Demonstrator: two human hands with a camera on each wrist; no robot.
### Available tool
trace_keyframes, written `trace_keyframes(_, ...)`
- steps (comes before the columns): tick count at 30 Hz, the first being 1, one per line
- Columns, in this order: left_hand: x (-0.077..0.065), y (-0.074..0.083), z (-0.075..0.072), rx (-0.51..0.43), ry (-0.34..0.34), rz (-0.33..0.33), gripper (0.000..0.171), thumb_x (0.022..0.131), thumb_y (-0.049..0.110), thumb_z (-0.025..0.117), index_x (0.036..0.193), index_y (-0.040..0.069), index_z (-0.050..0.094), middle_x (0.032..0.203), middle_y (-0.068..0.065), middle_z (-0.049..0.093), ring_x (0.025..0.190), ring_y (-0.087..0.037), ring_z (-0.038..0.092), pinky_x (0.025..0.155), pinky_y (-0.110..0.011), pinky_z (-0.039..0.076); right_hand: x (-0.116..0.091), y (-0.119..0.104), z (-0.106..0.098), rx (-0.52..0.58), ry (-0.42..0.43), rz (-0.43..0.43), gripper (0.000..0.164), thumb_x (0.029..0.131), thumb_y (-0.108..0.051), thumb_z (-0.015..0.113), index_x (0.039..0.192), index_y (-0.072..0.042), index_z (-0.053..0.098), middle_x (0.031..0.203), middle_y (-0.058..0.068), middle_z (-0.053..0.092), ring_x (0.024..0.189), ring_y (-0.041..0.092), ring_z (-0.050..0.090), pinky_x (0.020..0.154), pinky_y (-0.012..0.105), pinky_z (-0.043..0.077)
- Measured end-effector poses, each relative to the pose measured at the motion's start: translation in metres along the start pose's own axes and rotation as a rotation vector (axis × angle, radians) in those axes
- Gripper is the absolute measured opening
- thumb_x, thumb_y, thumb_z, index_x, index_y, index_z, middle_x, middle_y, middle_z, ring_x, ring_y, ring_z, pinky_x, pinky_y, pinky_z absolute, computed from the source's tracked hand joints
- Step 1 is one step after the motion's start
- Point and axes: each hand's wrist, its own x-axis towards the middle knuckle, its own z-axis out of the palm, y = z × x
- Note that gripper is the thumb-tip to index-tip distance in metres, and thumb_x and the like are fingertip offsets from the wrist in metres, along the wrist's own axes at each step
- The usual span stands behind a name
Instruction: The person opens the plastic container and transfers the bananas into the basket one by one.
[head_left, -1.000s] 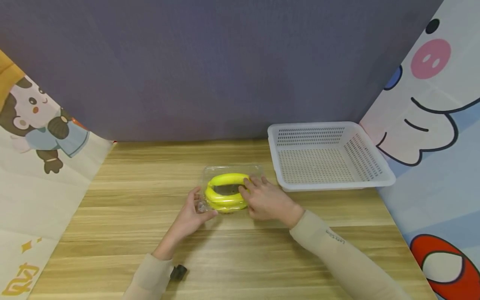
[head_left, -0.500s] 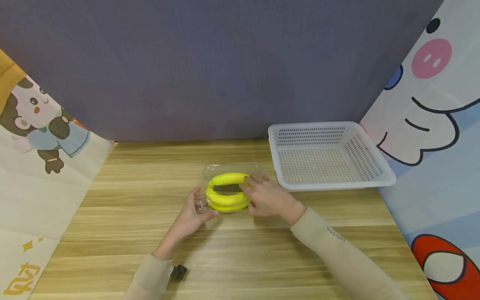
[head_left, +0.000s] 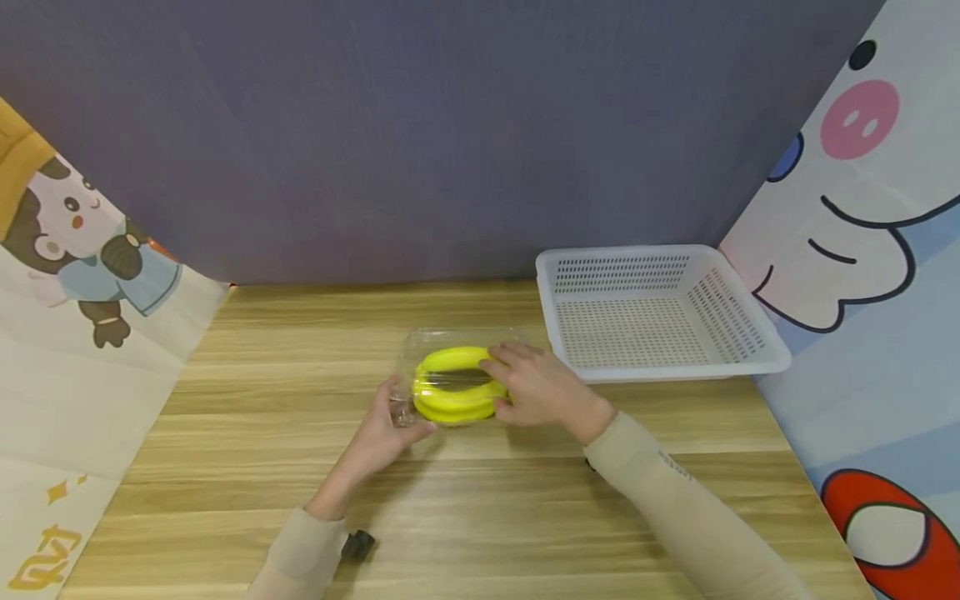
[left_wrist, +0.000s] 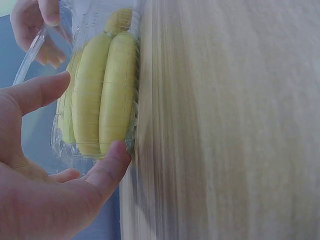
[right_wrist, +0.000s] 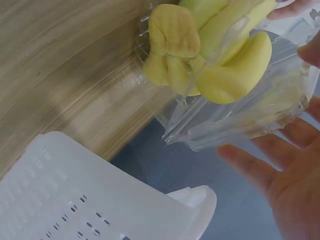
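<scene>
A bunch of yellow bananas lies in a clear plastic clamshell box on the table. My left hand grips the box's left end, thumb at the front edge, fingers round the side. In the left wrist view, that hand has one fingertip low on the box, another beside the lid's edge. Over the right end of the bananas, my right hand holds the tilted clear lid. In the right wrist view, the lid lies between the thumb and fingers of that hand.
A white perforated plastic basket stands at the back right, close to the right hand. A small black object lies near the left sleeve. A grey panel rises behind the wooden table; printed cartoon walls flank it.
My right hand has shifted slightly right and up with the lid, whose reflections now show across the bananas. My left hand stays at the box's left end.
</scene>
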Motion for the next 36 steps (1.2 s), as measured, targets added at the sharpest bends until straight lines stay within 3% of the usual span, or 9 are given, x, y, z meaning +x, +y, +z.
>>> trace_keyframes(11,-0.001,0.001,0.001,0.015,-0.001,-0.004,0.105,0.084,0.025,0.085,0.159,0.006,0.014,0.143,-0.024,0.044,0.120,-0.037,0.057,0.097,-0.046,0.055,-0.002,0.003,-0.006,0.106,0.067,0.032,0.049,0.087,-0.029,0.067,0.129,-0.003,0.067,0.135,0.021,0.063,0.126,0.040,0.058,0.110,0.053,0.044)
trace_keyframes(21,-0.002,0.002,0.000,-0.007,0.005,-0.002,0.104,0.084,0.022,0.084,0.159,0.003,0.014,0.145,-0.027,0.043,0.122,-0.039,0.056,0.099,-0.048,0.054,-0.003,0.005,-0.014,0.269,0.133,0.088,0.045,0.090,-0.027,0.069,0.128,-0.002,0.067,0.134,0.017,0.064,0.128,0.039,0.057,0.111,0.049,0.044)
trace_keyframes(29,-0.001,0.001,0.000,0.012,0.003,-0.006,0.106,0.082,0.023,0.086,0.159,0.007,0.016,0.146,-0.024,0.042,0.121,-0.038,0.056,0.100,-0.049,0.053,-0.003,0.009,-0.013,0.362,0.196,0.144,0.043,0.090,-0.025,0.070,0.127,-0.003,0.068,0.130,0.011,0.067,0.127,0.032,0.058,0.111,0.046,0.045)
trace_keyframes(36,-0.001,0.001,-0.001,0.025,0.002,0.019,0.105,0.084,0.030,0.085,0.160,0.006,0.015,0.147,-0.029,0.039,0.126,-0.043,0.053,0.103,-0.054,0.050,-0.003,0.014,-0.009,0.492,0.258,0.194,0.041,0.090,-0.022,0.074,0.126,-0.002,0.067,0.130,0.013,0.067,0.127,0.032,0.058,0.111,0.046,0.045)
